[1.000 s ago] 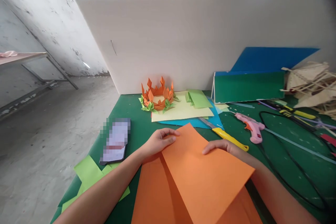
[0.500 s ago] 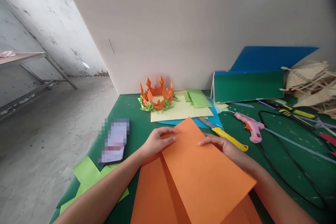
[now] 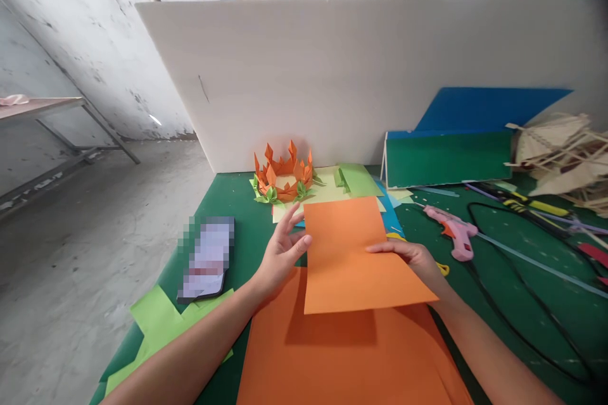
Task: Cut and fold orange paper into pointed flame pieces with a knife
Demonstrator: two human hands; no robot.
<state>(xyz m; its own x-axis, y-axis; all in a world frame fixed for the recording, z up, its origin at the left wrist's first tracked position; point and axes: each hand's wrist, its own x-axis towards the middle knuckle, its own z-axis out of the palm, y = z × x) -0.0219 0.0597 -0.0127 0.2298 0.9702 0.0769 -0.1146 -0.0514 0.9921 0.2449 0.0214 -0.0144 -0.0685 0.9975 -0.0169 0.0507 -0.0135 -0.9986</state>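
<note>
A square sheet of orange paper (image 3: 349, 266) is raised above a larger orange sheet (image 3: 332, 367) that lies on the table and catches its shadow. My right hand (image 3: 411, 259) grips the square at its right side, thumb on top and the other fingers hidden beneath. Beside the square's left edge, my left hand (image 3: 285, 250) is open with its fingers apart. Behind the paper stands an orange paper crown (image 3: 285, 177) with pointed tips and green leaves around its base. A yellow utility knife (image 3: 443, 269) is mostly hidden by the square and my right hand.
A pink glue gun (image 3: 456, 231) with a black cord lies to the right. On the left are a phone (image 3: 209, 256) and green paper pieces (image 3: 156, 316). A white board (image 3: 294, 88) stands along the back, with a green folded card (image 3: 446, 158) before it.
The orange square has turned from a diagonal position to nearly straight and lifted off the larger sheet. My left hand has let go of its edge and spread its fingers; my right hand still holds it.
</note>
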